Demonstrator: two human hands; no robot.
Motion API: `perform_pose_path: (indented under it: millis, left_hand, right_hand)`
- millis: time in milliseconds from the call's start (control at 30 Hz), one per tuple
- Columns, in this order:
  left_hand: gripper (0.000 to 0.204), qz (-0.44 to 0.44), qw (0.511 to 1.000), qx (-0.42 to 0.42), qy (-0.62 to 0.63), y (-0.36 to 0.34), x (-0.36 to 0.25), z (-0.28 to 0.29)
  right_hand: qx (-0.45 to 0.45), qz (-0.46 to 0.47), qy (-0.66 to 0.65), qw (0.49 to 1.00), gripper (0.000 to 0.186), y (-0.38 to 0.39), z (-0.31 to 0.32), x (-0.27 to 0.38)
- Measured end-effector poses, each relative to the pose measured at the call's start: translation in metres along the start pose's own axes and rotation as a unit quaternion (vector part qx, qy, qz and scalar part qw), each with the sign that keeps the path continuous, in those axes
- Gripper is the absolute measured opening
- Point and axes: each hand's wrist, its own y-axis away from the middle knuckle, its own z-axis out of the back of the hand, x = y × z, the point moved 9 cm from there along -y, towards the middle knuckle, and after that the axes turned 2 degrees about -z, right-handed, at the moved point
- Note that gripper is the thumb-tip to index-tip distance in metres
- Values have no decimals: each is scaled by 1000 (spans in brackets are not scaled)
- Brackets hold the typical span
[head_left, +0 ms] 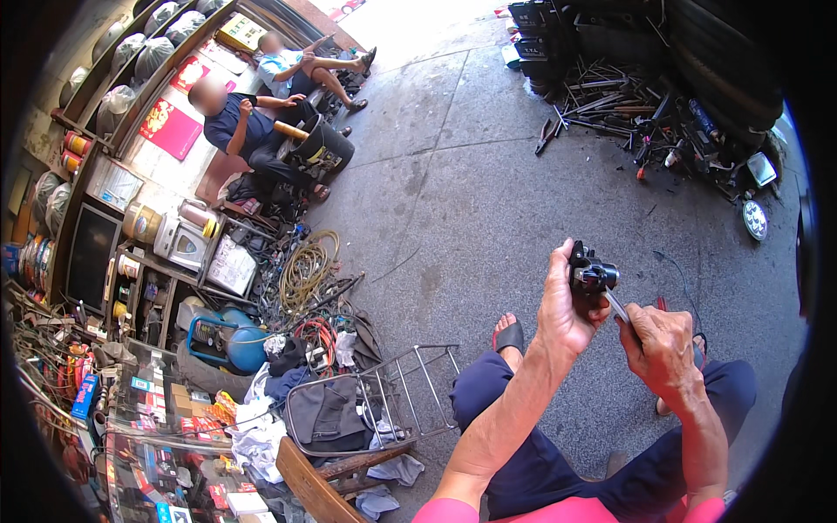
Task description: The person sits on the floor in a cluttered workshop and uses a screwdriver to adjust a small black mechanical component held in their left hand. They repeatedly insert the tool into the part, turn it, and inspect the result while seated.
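My left hand (pixel 562 305) is raised over my lap, its fingers wrapped round a small black part (pixel 593 274) with a round cylindrical end. What kind of part it is I cannot make out. From the right, my right hand (pixel 659 342) grips a slim silver metal tool (pixel 617 305), its upper end reaching the underside of the black part. Most of the tool's handle is hidden in my fist. A small red piece (pixel 662 303) shows just beyond my right knuckles; I cannot tell whether it belongs to the tool.
Two people sit along the left wall, one beside a black bucket (pixel 324 146). Loose tools (pixel 602 100) lie heaped at the upper right, near a round lamp (pixel 755 220). At left are a metal-framed chair (pixel 410 375), a wooden seat (pixel 318 488), coiled hose (pixel 307 270) and a glass cabinet (pixel 131 436).
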Motion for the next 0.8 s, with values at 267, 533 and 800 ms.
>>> perform_pose_path:
  millis: [267, 533, 800]
  left_hand:
    - [50, 4, 1000, 3, 2, -1, 1, 0]
    - [50, 3, 1000, 3, -5, 1, -1, 1]
    - [50, -1, 1000, 12, -3, 0, -1, 1]
  right_hand:
    - [2, 4, 5, 1000, 17, 1, -1, 1]
    - [11, 5, 1, 1000, 17, 1, -4, 2]
    - [13, 3, -1, 1000, 17, 1, -5, 1]
